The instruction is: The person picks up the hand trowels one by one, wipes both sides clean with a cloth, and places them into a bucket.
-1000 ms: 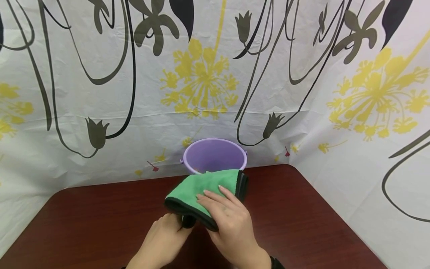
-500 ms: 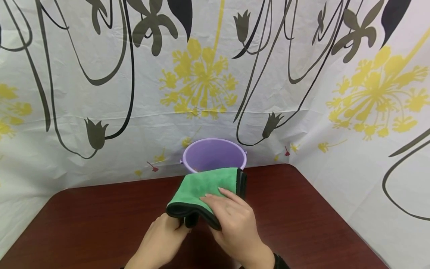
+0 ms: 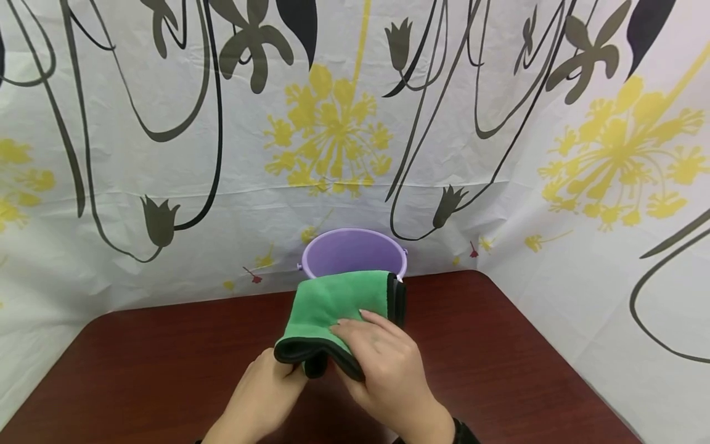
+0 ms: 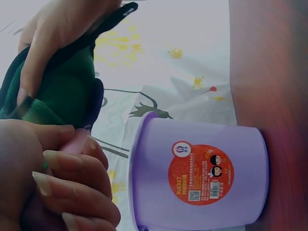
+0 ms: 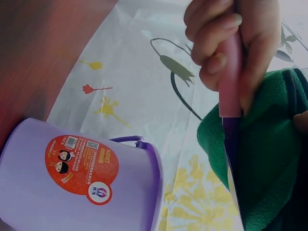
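Note:
My left hand (image 3: 266, 391) grips the pink handle (image 5: 231, 77) of a knife, its fingers curled round it in both wrist views. The blade (image 5: 230, 149) runs from the handle along a green cloth with black edging (image 3: 333, 302); much of it is hidden by the cloth. My right hand (image 3: 388, 370) holds the folded cloth, with fingers on top and the thumb underneath. In the head view, the cloth hides the knife. Both hands are close together above the table, in front of a purple bucket (image 3: 355, 253).
The bucket stands upright at the far edge of the dark red table (image 3: 166, 357) and carries an orange label (image 4: 201, 173). Behind the table hangs a white sheet (image 3: 249, 160) printed with flowers, which also runs along the right side.
The cloth's upper edge has shifted up toward the bucket, overlapping more of it. Its near black edge now bows into a rounder fold. Both hands have moved only slightly and keep their hold.

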Available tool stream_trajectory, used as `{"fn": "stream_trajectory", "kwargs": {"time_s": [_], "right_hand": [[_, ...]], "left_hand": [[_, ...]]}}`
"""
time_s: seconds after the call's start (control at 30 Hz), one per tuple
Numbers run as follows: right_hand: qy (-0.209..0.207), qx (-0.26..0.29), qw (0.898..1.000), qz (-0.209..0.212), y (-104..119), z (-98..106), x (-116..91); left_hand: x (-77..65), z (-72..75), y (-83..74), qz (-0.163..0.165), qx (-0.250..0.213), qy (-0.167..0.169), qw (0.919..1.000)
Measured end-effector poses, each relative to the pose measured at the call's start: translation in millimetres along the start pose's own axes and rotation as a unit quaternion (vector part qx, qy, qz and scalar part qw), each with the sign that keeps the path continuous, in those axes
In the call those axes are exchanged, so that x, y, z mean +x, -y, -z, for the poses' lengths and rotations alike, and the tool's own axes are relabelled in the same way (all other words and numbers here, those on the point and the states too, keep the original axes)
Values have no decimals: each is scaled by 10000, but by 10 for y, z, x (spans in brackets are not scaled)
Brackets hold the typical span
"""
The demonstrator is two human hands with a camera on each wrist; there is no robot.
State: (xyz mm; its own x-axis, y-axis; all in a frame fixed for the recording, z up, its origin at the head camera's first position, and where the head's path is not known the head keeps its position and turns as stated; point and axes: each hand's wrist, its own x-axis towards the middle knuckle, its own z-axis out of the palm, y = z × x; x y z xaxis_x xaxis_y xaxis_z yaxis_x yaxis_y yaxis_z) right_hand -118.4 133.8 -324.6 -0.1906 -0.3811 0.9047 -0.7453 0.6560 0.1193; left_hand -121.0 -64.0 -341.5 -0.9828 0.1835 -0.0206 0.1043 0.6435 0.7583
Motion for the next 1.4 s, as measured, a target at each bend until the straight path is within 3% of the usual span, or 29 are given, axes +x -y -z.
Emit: {"fn": "stream_trajectory", "kwargs": {"time_s": [0.2, 0.47, 0.73, 1.17, 1.4], "right_hand": [[263, -129, 9994, -193, 8, -21, -26], [823, -515, 9932, -646, 67, -46, -56], [462, -764, 9926, -820, 62, -82, -55], [434, -880, 9896, -1054, 11, -57, -59], [335, -916, 9881, -1187, -27, -48, -72]], "left_hand": [[9, 11, 3, -37, 46, 39, 10000], [16, -3, 16, -307, 645, -180, 9973], [14, -17, 26, -510, 674, -153, 9963], [-1, -51, -14, -780, 1001, -437, 9909], [0, -65, -47, -677, 1222, -619, 9882]]}}
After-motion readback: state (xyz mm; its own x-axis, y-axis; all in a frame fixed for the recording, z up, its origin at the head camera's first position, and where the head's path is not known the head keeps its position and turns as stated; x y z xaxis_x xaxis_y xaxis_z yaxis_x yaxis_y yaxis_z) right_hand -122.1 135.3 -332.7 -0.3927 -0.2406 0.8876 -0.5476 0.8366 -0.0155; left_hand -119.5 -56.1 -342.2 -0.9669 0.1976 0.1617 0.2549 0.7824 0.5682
